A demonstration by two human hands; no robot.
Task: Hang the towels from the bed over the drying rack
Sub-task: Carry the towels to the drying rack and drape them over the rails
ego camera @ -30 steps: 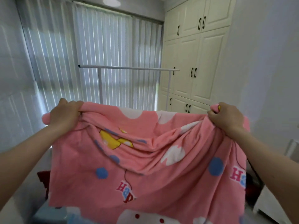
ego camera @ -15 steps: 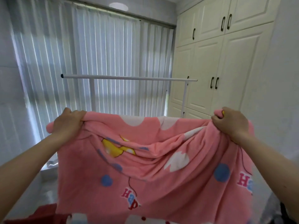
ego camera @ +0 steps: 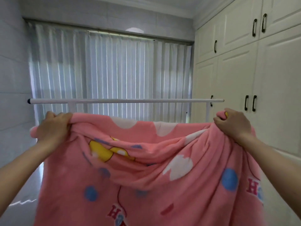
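A big pink towel is held up and spread wide, its top corners gripped tight by the curled left hand and right hand, just below the white drying rack bar.

**Open air above the rail, towel filling the space below**

The drying rack's top rail ran level across the view, just above the raised edge of the pink towel. Above the rail the air lay open as far as the curtain behind. The towel, stretched between the left hand and the right hand, blocked the whole lower view. The wardrobe closed off the right side, standing near the rail's right end
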